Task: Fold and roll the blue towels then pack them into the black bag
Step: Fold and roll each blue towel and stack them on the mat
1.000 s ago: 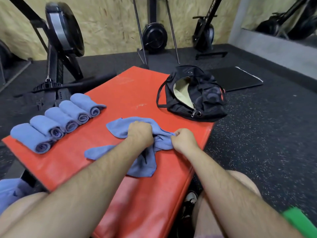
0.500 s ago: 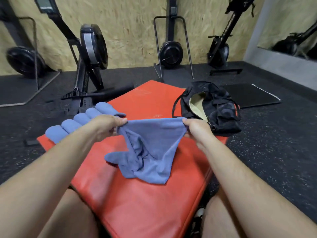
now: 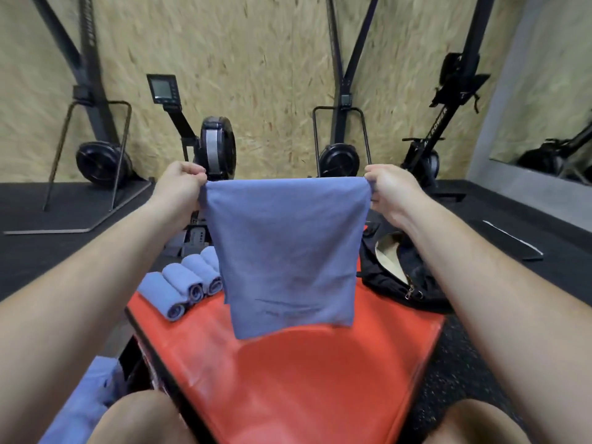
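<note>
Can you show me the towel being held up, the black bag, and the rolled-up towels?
Held-up towel [image 3: 285, 251]: head view, middle of the hanging cloth.
Black bag [image 3: 415, 274]: head view, dark fabric beside its open zip.
Rolled-up towels [image 3: 185, 278]: head view, top of the second roll in the row.

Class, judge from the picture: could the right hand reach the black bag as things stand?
Probably, once freed: the right hand pinches a corner of the held-up blue towel, but the black bag lies open just below that arm, uncovered.
</note>
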Available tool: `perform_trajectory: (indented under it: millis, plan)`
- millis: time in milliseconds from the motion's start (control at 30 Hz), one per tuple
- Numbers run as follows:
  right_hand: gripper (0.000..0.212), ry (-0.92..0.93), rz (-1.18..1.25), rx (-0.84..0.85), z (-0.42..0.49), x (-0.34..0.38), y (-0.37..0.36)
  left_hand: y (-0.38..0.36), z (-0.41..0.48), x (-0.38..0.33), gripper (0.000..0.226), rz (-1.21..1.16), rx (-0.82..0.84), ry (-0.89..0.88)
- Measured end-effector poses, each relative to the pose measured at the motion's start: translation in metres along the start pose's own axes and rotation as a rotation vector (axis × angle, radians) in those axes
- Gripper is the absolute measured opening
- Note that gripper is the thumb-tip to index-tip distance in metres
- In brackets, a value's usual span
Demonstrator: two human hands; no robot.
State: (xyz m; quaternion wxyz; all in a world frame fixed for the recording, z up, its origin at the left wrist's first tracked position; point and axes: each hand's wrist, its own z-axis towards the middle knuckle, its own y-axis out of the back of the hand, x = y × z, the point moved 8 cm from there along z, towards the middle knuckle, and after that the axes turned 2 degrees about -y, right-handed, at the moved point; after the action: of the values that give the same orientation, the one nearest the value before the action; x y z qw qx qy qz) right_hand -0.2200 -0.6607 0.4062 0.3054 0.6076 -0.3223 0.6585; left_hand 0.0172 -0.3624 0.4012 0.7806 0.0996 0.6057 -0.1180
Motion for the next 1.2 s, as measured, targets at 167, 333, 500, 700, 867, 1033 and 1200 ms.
perform_trajectory:
  millis: [167, 333, 500, 700, 867, 1033, 1200]
  plan:
    - [0.025, 0.069, 0.046, 0.113, -0.009, 0.046, -0.008, 0.016, -0.005, -0.056, 0.021, 0.042, -0.134, -0.188]
    - [0.022, 0.151, 0.059, 0.25, -0.025, 0.074, -0.007, 0.016, -0.012, -0.081, 0.02, -0.137, 0.018, -0.157]
    - [0.033, 0.235, 0.011, 0.308, -0.053, 0.091, 0.01, 0.009, -0.04, -0.108, 0.03, 0.087, 0.167, -0.327]
    - [0.009, 0.321, -0.389, 0.132, -0.045, 0.079, 0.033, -0.002, -0.043, -0.109, 0.008, 0.662, 0.125, -0.536]
    - [0.014, 0.463, -0.856, 0.004, -0.019, 0.057, 0.017, -0.01, -0.01, -0.059, 0.006, 0.733, 0.054, -0.415]
    - [0.011, 0.269, -0.496, -0.062, 0.02, 0.033, 0.013, -0.03, 0.026, -0.036, 0.013, 0.457, 0.023, -0.199]
    - [0.017, 0.332, -0.371, -0.089, 0.031, 0.031, 0.02, -0.043, 0.038, -0.033, 0.009, 0.181, 0.098, -0.181]
